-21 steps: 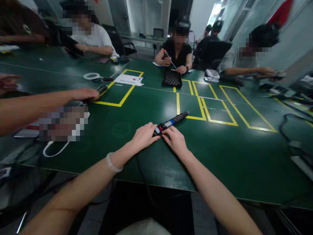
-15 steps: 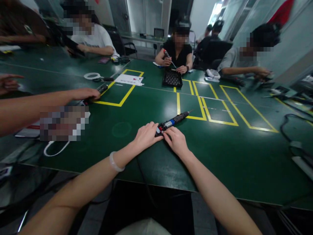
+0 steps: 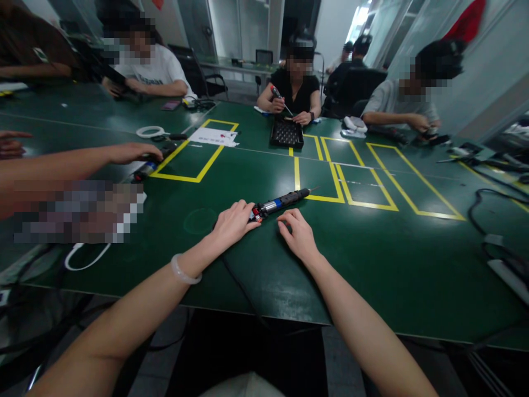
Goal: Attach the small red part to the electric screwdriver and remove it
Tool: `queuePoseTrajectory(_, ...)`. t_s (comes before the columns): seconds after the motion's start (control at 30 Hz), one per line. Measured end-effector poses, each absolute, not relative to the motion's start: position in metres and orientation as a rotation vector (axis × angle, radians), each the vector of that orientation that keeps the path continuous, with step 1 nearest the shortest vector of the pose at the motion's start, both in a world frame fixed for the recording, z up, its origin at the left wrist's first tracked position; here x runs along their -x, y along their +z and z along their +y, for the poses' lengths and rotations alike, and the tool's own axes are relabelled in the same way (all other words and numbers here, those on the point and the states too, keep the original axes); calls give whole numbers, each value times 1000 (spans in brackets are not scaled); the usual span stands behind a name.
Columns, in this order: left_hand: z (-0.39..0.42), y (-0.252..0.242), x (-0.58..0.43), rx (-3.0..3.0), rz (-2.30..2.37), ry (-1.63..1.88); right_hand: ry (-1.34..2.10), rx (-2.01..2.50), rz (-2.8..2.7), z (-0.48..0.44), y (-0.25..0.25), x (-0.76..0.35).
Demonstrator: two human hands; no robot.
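An electric screwdriver [image 3: 273,205] with its casing open lies slantwise on the green table in front of me. Its silver and blue motor and some red parts are exposed, and its thin bit points to the far right. My left hand [image 3: 233,223] grips the rear end, palm down, hiding that part. Just right of the tool is my right hand [image 3: 298,234], apart from it. The thumb and forefinger are bent together in a pinch; anything between them is too small to make out. A black cord [image 3: 239,284] runs below my left hand to the table edge.
A neighbour's hand [image 3: 136,153] rests by a similar tool [image 3: 144,170] at left. Yellow tape outlines [image 3: 367,208] mark the table. Across it, a person holds a screwdriver [image 3: 278,94] over a black tray [image 3: 286,134]. Cables [image 3: 479,220] lie at right.
My right hand has come away from the screwdriver's exposed parts. My left hand and the tool have shifted slightly left. The neighbour's hand has lifted a little off the other tool.
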State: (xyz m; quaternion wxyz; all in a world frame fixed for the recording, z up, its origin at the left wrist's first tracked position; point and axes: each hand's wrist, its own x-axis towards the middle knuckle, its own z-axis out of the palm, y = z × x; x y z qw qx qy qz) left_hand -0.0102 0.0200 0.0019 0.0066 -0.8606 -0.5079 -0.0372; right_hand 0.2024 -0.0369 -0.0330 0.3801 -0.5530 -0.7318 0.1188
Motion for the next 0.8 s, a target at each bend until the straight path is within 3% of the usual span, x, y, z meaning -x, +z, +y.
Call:
queuePoseTrajectory(0.53,89,0,144,2176,-2312,-134,410,1420,-1904,-35,-40,-204)
queuePoseTrajectory(0.8,104,-5,182,1946,-2410,-122,426,1427,-1924,-34,-40,-205)
